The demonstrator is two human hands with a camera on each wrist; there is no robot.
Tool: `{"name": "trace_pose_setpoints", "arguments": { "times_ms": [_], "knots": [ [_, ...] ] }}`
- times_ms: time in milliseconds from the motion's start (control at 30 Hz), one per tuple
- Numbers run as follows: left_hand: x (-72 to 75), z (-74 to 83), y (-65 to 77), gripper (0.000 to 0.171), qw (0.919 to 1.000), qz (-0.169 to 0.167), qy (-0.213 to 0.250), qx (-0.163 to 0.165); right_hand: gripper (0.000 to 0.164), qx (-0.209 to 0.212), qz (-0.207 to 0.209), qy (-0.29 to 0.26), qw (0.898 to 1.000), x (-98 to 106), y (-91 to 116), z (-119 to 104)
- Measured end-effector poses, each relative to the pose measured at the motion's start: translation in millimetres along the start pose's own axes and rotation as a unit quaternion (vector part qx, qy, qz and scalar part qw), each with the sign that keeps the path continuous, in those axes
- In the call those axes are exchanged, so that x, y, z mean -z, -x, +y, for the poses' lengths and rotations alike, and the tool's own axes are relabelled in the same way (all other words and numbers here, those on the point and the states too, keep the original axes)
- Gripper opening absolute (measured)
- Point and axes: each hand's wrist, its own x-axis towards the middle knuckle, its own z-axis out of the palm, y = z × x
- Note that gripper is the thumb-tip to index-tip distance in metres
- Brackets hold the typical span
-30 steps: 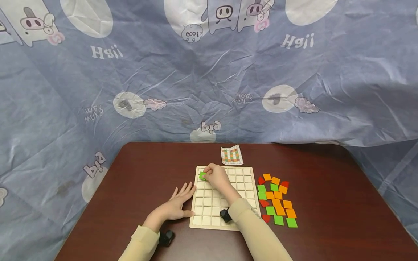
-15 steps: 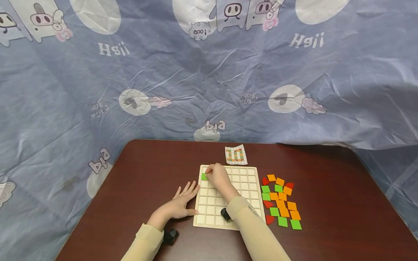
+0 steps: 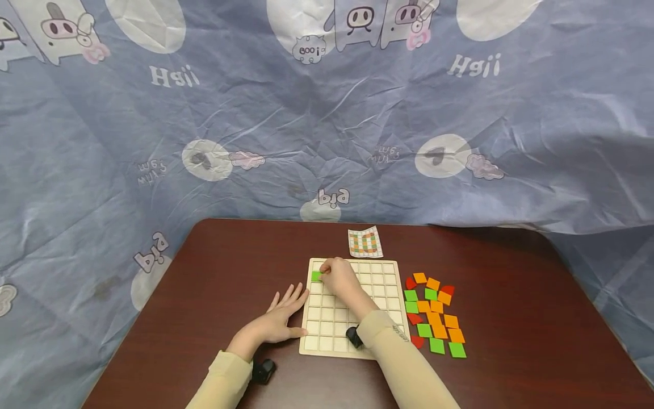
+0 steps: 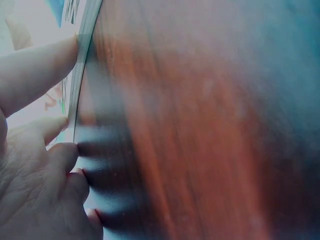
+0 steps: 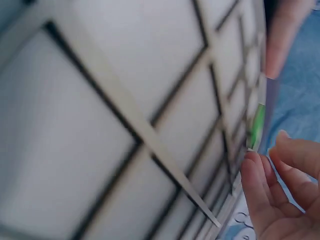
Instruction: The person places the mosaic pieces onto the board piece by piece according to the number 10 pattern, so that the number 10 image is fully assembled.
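A pale wooden grid board [image 3: 327,328] lies on the table. At its far left cells is a green square tile [image 3: 316,276], gripped at its right edge by the bent fingertips of my right hand [image 3: 341,280]. The right wrist view shows those fingertips against one end of the green tile [image 5: 257,126]; how firmly they hold it is hard to see. My left hand [image 3: 276,322] is spread on the table with its fingers extended. In the left wrist view its thumb and fingertips touch the side of the board [image 4: 80,75].
Right of the board lie loose orange squares [image 3: 436,307], green squares [image 3: 436,345] and red quarter-round pieces [image 3: 417,342], several of each. A paper card [image 3: 365,242] with a coloured grid pattern lies behind the board. A printed blue cloth [image 3: 286,125] hangs beyond the dark table [image 3: 245,250].
The green tile, tilted a second ago, now sits square with the board's grid under my right fingertips. My left hand stays at the board's left edge. The head view shifts slightly.
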Motion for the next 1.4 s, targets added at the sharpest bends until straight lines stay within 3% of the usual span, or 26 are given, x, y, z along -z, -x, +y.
{"name": "trace_pose_setpoints", "arguments": {
  "times_ms": [167,333,533,733,867,1033,1267,1400],
  "knots": [
    [2.4,-2.0,3.5,0.086,1.0000,0.002,0.001,-0.001,0.018,-0.019,-0.012,-0.052,0.998,27,12,-1],
    [4.9,-2.8,5.9,0.086,1.0000,0.002,0.005,-0.003,0.021,-0.042,0.009,-0.068,0.997,60,27,16],
    [7.0,-5.3,6.6,0.087,1.0000,0.001,-0.001,-0.005,0.023,-0.065,0.053,-0.045,0.995,101,44,61],
    [8.7,-8.3,7.6,0.087,1.0000,0.001,0.003,-0.005,0.032,-0.092,0.071,-0.036,0.993,134,53,107],
    [8.9,-7.6,7.6,0.087,1.0000,-0.001,0.004,-0.008,0.032,-0.115,0.089,-0.029,0.989,143,58,130],
    [7.6,-5.0,6.4,0.086,0.9999,-0.005,0.006,-0.012,0.031,-0.142,0.083,-0.009,0.986,144,64,148],
    [5.1,-2.0,4.7,0.087,0.9998,-0.008,0.008,-0.019,0.034,-0.152,0.066,0.045,0.985,145,69,158],
    [1.8,-2.3,4.9,0.087,0.9997,-0.009,0.016,-0.017,0.032,-0.162,0.061,0.050,0.984,144,70,160]
  ]
}}
